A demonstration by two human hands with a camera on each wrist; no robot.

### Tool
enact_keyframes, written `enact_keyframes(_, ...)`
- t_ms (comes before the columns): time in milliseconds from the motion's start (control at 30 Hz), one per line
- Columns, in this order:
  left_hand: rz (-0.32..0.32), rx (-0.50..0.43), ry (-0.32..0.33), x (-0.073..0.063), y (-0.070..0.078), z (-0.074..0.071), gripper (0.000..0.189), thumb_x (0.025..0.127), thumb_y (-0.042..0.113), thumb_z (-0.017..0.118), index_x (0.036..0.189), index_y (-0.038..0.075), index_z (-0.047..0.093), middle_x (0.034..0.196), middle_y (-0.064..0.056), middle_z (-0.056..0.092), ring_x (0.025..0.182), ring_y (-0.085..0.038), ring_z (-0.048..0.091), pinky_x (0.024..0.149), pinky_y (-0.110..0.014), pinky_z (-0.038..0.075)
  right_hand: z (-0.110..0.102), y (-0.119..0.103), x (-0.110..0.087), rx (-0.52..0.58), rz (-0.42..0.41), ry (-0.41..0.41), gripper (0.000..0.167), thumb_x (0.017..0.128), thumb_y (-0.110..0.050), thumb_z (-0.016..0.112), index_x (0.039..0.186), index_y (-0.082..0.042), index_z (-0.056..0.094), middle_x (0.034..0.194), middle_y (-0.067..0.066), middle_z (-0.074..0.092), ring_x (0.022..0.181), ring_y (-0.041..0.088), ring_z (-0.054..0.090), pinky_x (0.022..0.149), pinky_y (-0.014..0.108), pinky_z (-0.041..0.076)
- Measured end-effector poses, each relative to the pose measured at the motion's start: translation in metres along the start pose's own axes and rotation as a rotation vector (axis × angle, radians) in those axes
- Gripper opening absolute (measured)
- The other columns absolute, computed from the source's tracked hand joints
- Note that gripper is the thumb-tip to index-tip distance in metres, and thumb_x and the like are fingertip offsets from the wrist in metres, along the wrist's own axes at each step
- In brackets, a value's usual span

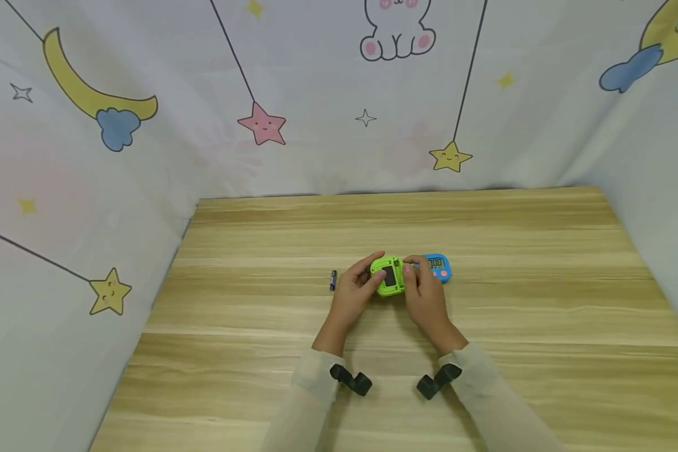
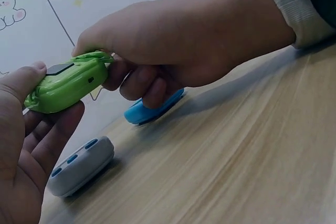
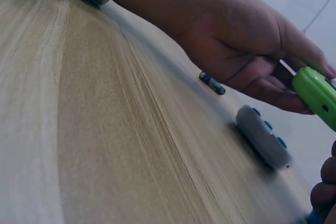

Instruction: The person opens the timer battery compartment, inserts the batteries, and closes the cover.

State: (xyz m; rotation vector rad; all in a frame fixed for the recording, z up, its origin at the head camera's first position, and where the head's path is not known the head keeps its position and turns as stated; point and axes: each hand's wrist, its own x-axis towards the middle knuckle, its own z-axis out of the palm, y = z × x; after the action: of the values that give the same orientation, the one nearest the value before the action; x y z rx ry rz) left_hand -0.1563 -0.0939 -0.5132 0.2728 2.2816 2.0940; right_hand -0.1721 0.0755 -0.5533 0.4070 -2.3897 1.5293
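Note:
In the head view a green digital timer (image 1: 395, 290) is held above the table with its back up, showing a dark square and a battery slot. My left hand (image 1: 351, 294) grips its left side, thumb on the back. My right hand (image 1: 427, 301) pinches the slot side; in the left wrist view its thumb presses a thin raised green flap (image 2: 97, 55). A blue timer (image 1: 442, 271) lies partly covered by the right hand, its display showing. Beneath the green one, a grey timer (image 2: 86, 169) with blue buttons rests on the table, hidden in the head view.
A small dark battery (image 1: 333, 280) lies on the wooden table (image 1: 248, 351), just left of the left hand. Behind the table hangs a white cloth (image 1: 316, 75) printed with stars and moons. Black wrist cameras (image 1: 351, 380) sit on both sleeves.

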Motion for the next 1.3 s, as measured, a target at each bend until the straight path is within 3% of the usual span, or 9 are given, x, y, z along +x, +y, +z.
enact_keyframes(67,-0.005,-0.004,0.004,0.000,0.000,0.000,0.043,0.097,0.018,0.062,0.138,0.007,0.054,0.129,-0.014,0.059,0.108,-0.014,0.061,0.085,-0.025,0.052,0.000,0.001,0.000,0.028,0.007,0.017,0.022,0.106,-0.022,0.043,0.113,-0.003,0.053,0.064,-0.001,0.050,0.051,0.012,0.040,0.045,0.025,0.033)
enact_keyframes(200,-0.002,-0.025,0.028,0.000,0.002,0.000,0.043,0.097,0.016,0.062,0.138,0.004,0.054,0.128,-0.016,0.059,0.107,-0.014,0.060,0.083,-0.025,0.051,0.001,0.001,0.000,0.105,0.010,0.042,0.019,0.104,-0.022,0.049,0.107,-0.004,0.054,0.078,0.001,0.055,0.060,0.014,0.046,0.051,0.024,0.038)
enact_keyframes(433,0.006,-0.078,0.094,0.003,-0.001,-0.003,0.042,0.097,0.015,0.063,0.137,0.004,0.055,0.130,-0.016,0.058,0.115,-0.020,0.059,0.090,-0.027,0.051,0.000,-0.001,0.001,0.215,0.031,0.054,0.015,0.100,-0.015,0.057,0.107,-0.002,0.058,0.087,0.006,0.058,0.068,0.014,0.051,0.057,0.021,0.043)
enact_keyframes(667,0.021,-0.080,0.183,0.004,-0.002,-0.005,0.041,0.097,0.014,0.063,0.136,0.004,0.056,0.130,-0.015,0.058,0.110,-0.018,0.060,0.089,-0.026,0.051,-0.006,-0.016,0.002,0.338,0.066,0.043,0.013,0.096,0.001,0.057,0.106,0.010,0.056,0.088,0.014,0.059,0.071,0.010,0.051,0.059,0.018,0.043)
enact_keyframes(800,0.028,-0.080,0.255,0.004,-0.001,-0.007,0.040,0.097,0.013,0.062,0.135,0.003,0.056,0.126,-0.015,0.060,0.102,-0.016,0.060,0.084,-0.024,0.052,-0.014,-0.035,0.001,0.357,0.039,-0.040,0.013,0.093,0.007,0.057,0.104,0.013,0.056,0.091,0.017,0.060,0.078,0.012,0.057,0.065,0.018,0.049)
enact_keyframes(900,0.029,-0.099,0.276,0.004,0.000,-0.008,0.041,0.098,0.012,0.060,0.137,0.002,0.054,0.122,-0.016,0.060,0.098,-0.023,0.061,0.077,-0.023,0.053,-0.015,-0.041,0.000,0.338,0.005,-0.126,0.014,0.092,0.007,0.059,0.105,0.011,0.057,0.095,0.017,0.061,0.083,0.015,0.061,0.069,0.022,0.053)
enact_keyframes(1100,0.042,-0.149,0.285,0.003,-0.001,-0.011,0.042,0.098,0.011,0.059,0.138,-0.001,0.052,0.125,-0.018,0.058,0.105,-0.045,0.058,0.075,-0.020,0.053,0.000,-0.014,-0.003,0.256,-0.031,-0.274,0.018,0.090,0.002,0.066,0.108,0.000,0.064,0.095,0.010,0.067,0.083,0.018,0.064,0.068,0.028,0.057)
enact_keyframes(1167,0.053,-0.163,0.296,0.004,-0.002,-0.011,0.041,0.098,0.010,0.059,0.137,-0.001,0.052,0.125,-0.019,0.058,0.104,-0.043,0.058,0.075,-0.020,0.053,0.004,-0.007,-0.004,0.233,-0.027,-0.332,0.018,0.090,-0.001,0.068,0.108,-0.004,0.066,0.096,0.006,0.068,0.083,0.016,0.065,0.069,0.027,0.057)
enact_keyframes(1300,0.068,-0.181,0.311,0.005,-0.004,-0.012,0.040,0.098,0.010,0.059,0.137,0.000,0.053,0.124,-0.018,0.059,0.097,-0.025,0.062,0.074,-0.021,0.053,0.006,-0.004,-0.005,0.212,-0.028,-0.452,0.015,0.091,-0.009,0.069,0.106,-0.009,0.067,0.096,0.001,0.069,0.083,0.012,0.067,0.071,0.026,0.057)
